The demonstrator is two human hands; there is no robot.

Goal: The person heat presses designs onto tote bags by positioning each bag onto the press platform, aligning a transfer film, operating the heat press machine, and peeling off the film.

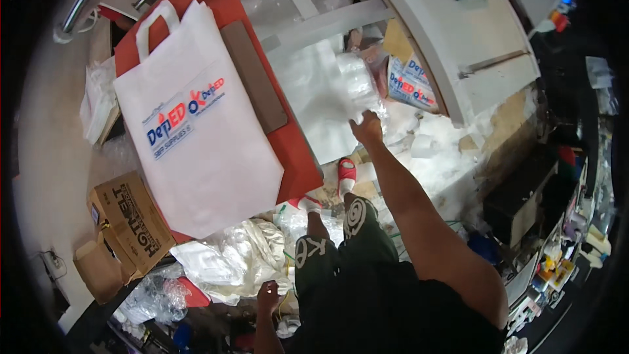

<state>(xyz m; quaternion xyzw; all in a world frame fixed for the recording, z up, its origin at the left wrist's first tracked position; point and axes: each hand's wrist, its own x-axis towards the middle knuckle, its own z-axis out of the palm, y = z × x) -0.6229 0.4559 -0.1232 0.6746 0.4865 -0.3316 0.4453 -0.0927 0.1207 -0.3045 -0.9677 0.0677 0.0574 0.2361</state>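
Note:
My right hand (368, 129) reaches out past my knees, its fingers pinched at the right edge of a smooth white sheet (324, 95). Clear plastic wrap (360, 78) bunches up just beyond those fingers. Low in the picture, my left hand (267, 297) hangs beside my left leg with its fingers curled, and nothing shows in it. A white cloth bag (203, 157) with a loop handle and blue and red print lies flat on a red board (301, 167) to the left. Beside the bag, a grey-brown flat bar (254, 75) rests on the same board.
An opened brown carton (128, 229) stands left, near crumpled white sheeting (236, 259). A pale framed table (452, 46) rises at the far right above a printed white pack (411, 84). Plastic scraps litter the floor around my red slippers (346, 172). A dark cabinet (521, 193) stands right.

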